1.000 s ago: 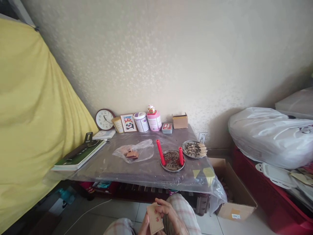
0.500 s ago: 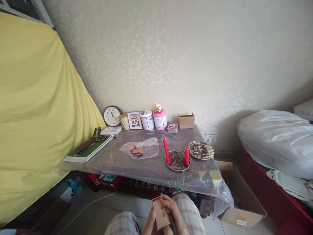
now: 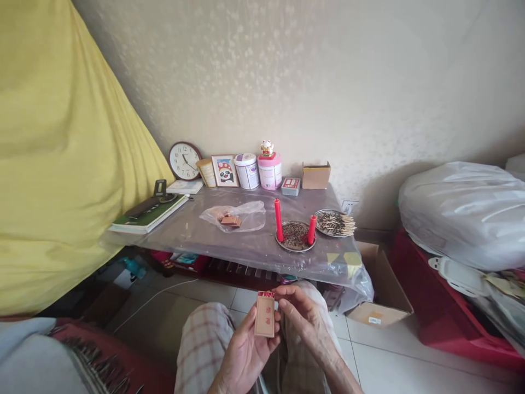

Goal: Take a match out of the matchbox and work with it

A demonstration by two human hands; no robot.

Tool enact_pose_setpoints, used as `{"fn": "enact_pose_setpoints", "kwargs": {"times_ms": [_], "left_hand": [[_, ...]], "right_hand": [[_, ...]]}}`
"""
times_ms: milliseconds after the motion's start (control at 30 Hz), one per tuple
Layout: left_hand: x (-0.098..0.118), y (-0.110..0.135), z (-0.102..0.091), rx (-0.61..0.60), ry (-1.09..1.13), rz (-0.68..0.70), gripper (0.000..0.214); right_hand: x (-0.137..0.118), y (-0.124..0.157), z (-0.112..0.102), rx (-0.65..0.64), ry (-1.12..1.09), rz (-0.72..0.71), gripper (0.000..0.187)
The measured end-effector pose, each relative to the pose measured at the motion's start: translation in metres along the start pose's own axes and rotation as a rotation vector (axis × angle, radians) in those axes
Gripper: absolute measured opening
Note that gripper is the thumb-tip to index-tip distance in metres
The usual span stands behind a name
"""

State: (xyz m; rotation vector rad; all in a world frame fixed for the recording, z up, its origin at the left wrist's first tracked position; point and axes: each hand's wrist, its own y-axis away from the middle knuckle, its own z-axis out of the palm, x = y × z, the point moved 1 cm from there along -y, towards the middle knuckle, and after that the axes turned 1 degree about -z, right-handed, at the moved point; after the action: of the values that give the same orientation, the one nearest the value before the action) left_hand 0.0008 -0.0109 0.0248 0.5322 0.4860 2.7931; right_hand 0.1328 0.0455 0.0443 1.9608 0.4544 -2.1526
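My left hand (image 3: 245, 354) holds a small brown matchbox (image 3: 264, 314) with a red top edge, upright, above my lap. My right hand (image 3: 304, 318) sits just right of the box, its fingertips pinched at the box's top right corner. Both hands hover over my plaid-trousered knees, in front of a low table (image 3: 197, 238) covered in clear plastic. On the table stand two red candles (image 3: 279, 220) in a round metal dish (image 3: 295, 237).
A second dish of used matchsticks (image 3: 334, 223) lies right of the candles. A plastic bag with brown boxes (image 3: 234, 216), a clock (image 3: 184, 161), tins, a picture and a cardboard box line the table. A yellow sheet (image 3: 53, 153) hangs left; an open carton (image 3: 379, 284) stands right.
The view has tilted down, so my hands and knees show more fully. The matchbox has come up into clearer view, and my right fingers have moved to its top corner.
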Motion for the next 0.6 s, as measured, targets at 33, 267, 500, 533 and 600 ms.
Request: {"fn": "enact_pose_setpoints", "kwargs": {"times_ms": [33,267,500,533,600], "left_hand": [[-0.0007,0.0008,0.0003,0.000,-0.006,-0.007,0.026],[-0.0042,0.0015,-0.0035,0.006,-0.103,-0.026,0.028],[-0.0094,0.0018,-0.0089,-0.020,-0.104,-0.044,0.030],[-0.0097,0.0020,-0.0092,-0.024,-0.101,-0.047,0.030],[-0.0099,0.0021,-0.0097,-0.029,-0.094,-0.056,0.031]], "right_hand": [[0.0007,-0.0002,0.0005,-0.007,-0.035,0.034,0.030],[-0.0020,0.0001,0.0018,0.020,-0.059,0.112,0.033],[-0.0025,-0.0011,0.0004,0.019,-0.105,0.195,0.032],[-0.0014,-0.0015,0.0003,0.015,-0.121,0.212,0.032],[0.0007,-0.0022,-0.0005,0.011,-0.112,0.229,0.031]]}}
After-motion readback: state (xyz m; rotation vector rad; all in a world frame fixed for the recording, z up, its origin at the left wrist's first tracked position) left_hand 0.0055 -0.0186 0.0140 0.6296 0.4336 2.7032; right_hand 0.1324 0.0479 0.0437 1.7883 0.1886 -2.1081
